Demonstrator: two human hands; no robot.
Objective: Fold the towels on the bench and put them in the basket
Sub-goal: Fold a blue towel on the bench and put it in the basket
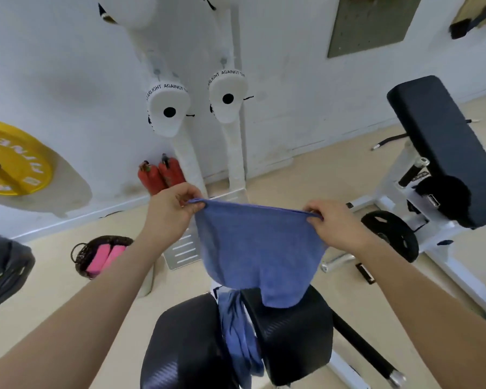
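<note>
Blue, faintly heathered cloth hangs between both hands: the towel point(258, 248) is held in the air above the bench point(185, 346). Its top edge is pulled almost straight and its body sags in a rounded pouch, with one lower corner drooping in front of the right pad. The left hand point(170, 209) pinches the top left corner between thumb and curled fingers. The right hand point(334, 223) pinches the top right corner the same way.

The bench shows two glossy black pads with a fine carbon-weave pattern. A second towel point(237, 332), also blue, lies crumpled in the gap between them and trails downward; where it ends is hard to make out.

A dark woven basket point(89, 252), round with a loop handle, stands on the beige floor to the left. It holds two pink folded cloths point(104, 256) side by side, and the left forearm hides its right rim.

A yellow weight plate point(11, 158) and a dark bag point(3, 270) are cut off by the left edge.
</note>
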